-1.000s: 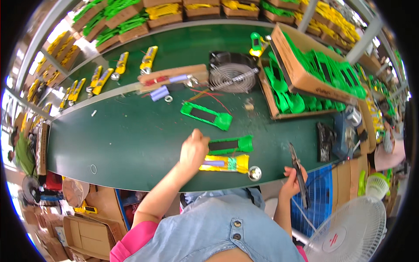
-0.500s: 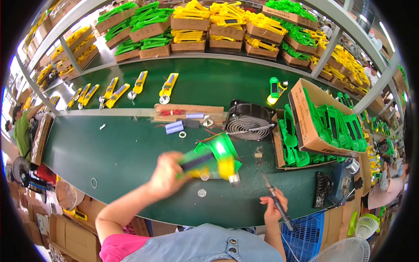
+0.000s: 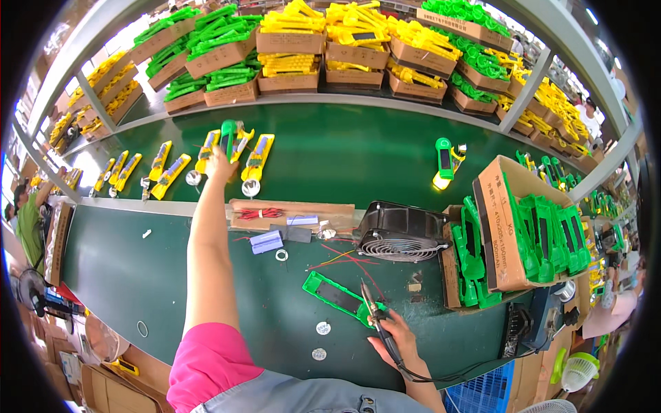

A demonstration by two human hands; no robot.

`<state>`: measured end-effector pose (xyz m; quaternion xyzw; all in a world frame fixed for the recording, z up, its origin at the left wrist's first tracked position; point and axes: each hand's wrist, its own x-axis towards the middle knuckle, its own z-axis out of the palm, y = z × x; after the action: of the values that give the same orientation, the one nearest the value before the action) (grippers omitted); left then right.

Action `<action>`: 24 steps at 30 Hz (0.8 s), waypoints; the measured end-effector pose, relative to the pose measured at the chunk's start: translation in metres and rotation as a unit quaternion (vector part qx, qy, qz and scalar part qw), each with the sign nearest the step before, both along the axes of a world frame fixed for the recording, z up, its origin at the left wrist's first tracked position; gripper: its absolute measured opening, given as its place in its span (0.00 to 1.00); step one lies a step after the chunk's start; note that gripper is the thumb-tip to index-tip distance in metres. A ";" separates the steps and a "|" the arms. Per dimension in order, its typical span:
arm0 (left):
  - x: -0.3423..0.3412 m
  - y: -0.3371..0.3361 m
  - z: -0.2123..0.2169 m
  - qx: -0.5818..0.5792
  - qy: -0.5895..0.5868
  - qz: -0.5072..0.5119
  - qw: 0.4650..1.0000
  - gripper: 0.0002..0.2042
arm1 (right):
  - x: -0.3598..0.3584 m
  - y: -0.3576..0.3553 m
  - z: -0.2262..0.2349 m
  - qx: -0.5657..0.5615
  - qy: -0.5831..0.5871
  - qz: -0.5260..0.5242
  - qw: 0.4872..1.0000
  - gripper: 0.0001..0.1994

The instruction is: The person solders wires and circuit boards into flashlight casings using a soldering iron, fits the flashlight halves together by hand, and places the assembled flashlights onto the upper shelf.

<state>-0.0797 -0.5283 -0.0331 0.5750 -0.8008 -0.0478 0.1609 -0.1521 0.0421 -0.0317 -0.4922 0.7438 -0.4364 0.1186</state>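
Observation:
My left hand (image 3: 219,167) is stretched to the far strip of the bench, its fingers closed around a green-and-yellow lamp body (image 3: 228,132) among a row of yellow lamp parts (image 3: 258,157). How the fingers grip it is partly hidden by the back of the hand. Held like a pen in my right hand (image 3: 399,339) is a soldering iron (image 3: 376,313), tip up and leftward, its cable trailing right. Just left of the iron, on the green bench, lies a green casing (image 3: 337,296) with a dark panel; its right end meets the iron in view.
A black fan (image 3: 403,230) stands mid-bench. Left of it are blue battery cells (image 3: 266,241), red wires (image 3: 258,214) and a cardboard strip. Boxes of green casings (image 3: 492,224) stand at right, beside a solder station (image 3: 547,316). Another green-and-yellow lamp (image 3: 445,162) lies at far right.
My left hand has carried the green-and-yellow lamp body from mid-bench to the far left row. The green casing now lies uncovered on the bench. My right hand, with the soldering iron, has shifted left.

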 end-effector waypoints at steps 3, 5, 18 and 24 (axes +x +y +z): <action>-0.022 0.033 0.040 -0.051 -0.177 -0.032 0.982 0.31 | 0.000 -0.003 0.003 0.023 -0.004 0.004 1.000 0.18; -0.031 0.060 0.062 -0.303 -0.328 -0.203 0.871 0.25 | -0.002 0.000 0.004 0.039 -0.009 -0.023 0.999 0.19; -0.013 0.207 0.177 -0.259 -0.096 -0.483 0.831 0.27 | 0.012 0.024 -0.022 -0.119 -0.012 0.023 0.993 0.24; 0.041 0.393 0.184 -0.108 -0.093 -0.639 0.756 0.15 | 0.020 0.119 -0.017 -0.085 -0.030 -0.083 0.992 0.28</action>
<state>-0.0385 -0.1358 0.1505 -0.0895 -0.9929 0.0012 0.0786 -0.1316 0.1607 -0.0488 -0.4235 0.7387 -0.5207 0.0622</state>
